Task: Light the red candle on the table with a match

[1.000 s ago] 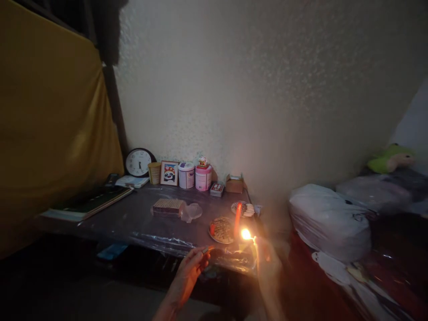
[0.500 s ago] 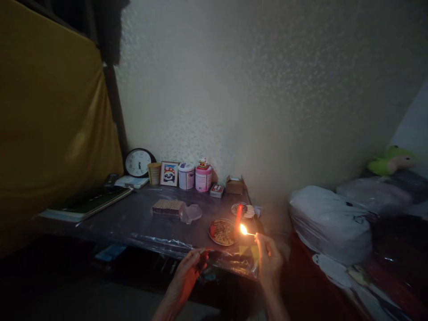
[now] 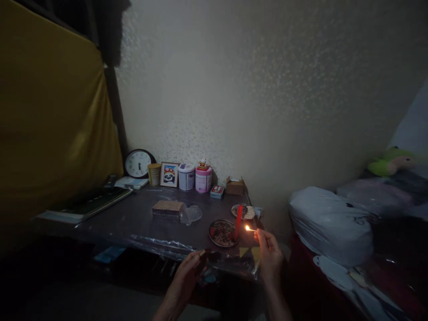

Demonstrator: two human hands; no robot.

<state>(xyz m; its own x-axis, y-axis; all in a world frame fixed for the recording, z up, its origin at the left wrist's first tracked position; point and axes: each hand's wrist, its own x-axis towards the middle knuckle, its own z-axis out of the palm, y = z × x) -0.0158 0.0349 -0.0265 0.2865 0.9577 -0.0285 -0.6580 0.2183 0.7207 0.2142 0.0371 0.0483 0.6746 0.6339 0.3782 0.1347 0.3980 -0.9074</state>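
Between the thumb and fingers of my right hand (image 3: 270,254) is a burning match (image 3: 251,229), its flame pointing left. Just left of the flame stands an upright red candle (image 3: 238,222) with no flame at its top. The candle is at the right rim of a round plate (image 3: 223,244) holding small dark and pale bits. My left hand (image 3: 185,276), lower and to the left at the table's front edge, is closed on a small matchbox (image 3: 202,253), seen mostly in shadow.
A second plate (image 3: 235,211) with pale sticks lies behind the candle. On the plastic-covered table (image 3: 133,218) are a wrapped block (image 3: 167,208), a clock (image 3: 138,163), a picture frame (image 3: 169,174), two tubs and an open carton (image 3: 235,186). White bags (image 3: 329,223) lie at right.
The match flame has shrunk and dimmed, and the red glow on my hands and the plate has faded. My right hand has shifted slightly right, away from the candle.
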